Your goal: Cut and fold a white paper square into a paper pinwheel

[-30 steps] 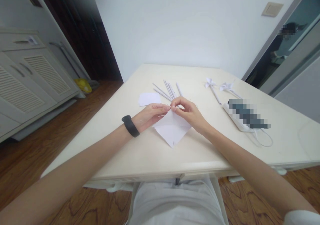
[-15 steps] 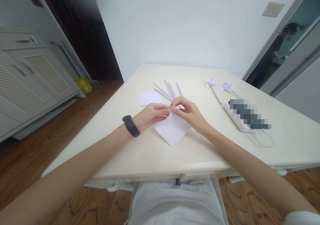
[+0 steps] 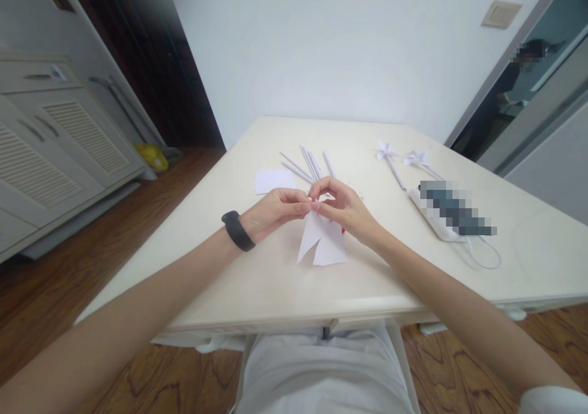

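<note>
Both hands meet over the middle of the cream table (image 3: pixel 257 291). My left hand (image 3: pixel 275 210), with a black band on its wrist, and my right hand (image 3: pixel 344 209) pinch the top of a white paper piece (image 3: pixel 321 245) between their fingertips. The paper hangs down from the pinch, bent into two flaps, its lower edge at the table top. A small red spot shows under my right hand; what it is I cannot tell.
Several rolled white paper sticks (image 3: pixel 307 164) lie just beyond the hands, a white paper square (image 3: pixel 274 181) to their left. Two paper pinwheels on sticks (image 3: pixel 390 157) lie at the back right. A white power strip (image 3: pixel 441 218) with a cable sits on the right.
The paper lay as a flat diamond on the table; now its top is gathered at my fingertips and the sheet is lifted and bent into narrower flaps.
</note>
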`<state>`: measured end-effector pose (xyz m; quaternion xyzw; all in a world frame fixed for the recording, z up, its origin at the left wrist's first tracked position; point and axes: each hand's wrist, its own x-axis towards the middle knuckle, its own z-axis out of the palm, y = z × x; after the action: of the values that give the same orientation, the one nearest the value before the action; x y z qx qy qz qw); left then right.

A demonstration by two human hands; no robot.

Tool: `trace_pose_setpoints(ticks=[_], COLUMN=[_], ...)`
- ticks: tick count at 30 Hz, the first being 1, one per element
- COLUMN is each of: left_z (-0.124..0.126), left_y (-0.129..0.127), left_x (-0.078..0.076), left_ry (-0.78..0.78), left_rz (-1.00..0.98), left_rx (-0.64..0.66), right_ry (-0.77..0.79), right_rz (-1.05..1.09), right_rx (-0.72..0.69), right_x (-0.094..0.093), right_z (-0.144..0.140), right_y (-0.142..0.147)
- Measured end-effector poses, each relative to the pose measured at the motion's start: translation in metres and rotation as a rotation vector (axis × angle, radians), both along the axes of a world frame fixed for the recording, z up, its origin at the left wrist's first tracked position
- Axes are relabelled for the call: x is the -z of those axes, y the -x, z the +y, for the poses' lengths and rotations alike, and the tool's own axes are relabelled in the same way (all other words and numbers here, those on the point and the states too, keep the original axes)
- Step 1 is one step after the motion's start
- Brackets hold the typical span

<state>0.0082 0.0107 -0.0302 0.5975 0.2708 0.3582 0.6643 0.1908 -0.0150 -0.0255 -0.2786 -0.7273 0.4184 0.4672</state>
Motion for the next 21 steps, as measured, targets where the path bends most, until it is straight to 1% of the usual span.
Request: trace_pose_setpoints(ticks=[7,11,15,19,21], left_z=[-0.0033,-0.004,-0.0031,-0.0025,-0.003], left_y=[-0.0022,-0.002,0.0002,0.0013,0.0011], left_x=[-0.0016,-0.0026,-0.0041,-0.0053,-0.0059], left_ry=[0.021,0.04,0.006,-0.025,-0.037], left_rz=[-0.032,-0.027,0.035,0.044,0.042], left_rx=[-0.006,0.02,0.041,0.021,0.013], right_ry=[-0.006,0.0,-0.006,-0.015,-0.022], right_rz=[0.017,0.025,0.0,-0.036,-0.037], right_rx=[-0.017,-0.04,-0.051,-0.02,-0.028], right_x=[-0.0025,-0.0023,-0.0025,-0.0034,-0.0038], right_z=[0.0,-0.0006,-0.0029,-0.0037,-0.0035], right_y=[0.0001,0.0006,0.0005,-0.0004,-0.0007])
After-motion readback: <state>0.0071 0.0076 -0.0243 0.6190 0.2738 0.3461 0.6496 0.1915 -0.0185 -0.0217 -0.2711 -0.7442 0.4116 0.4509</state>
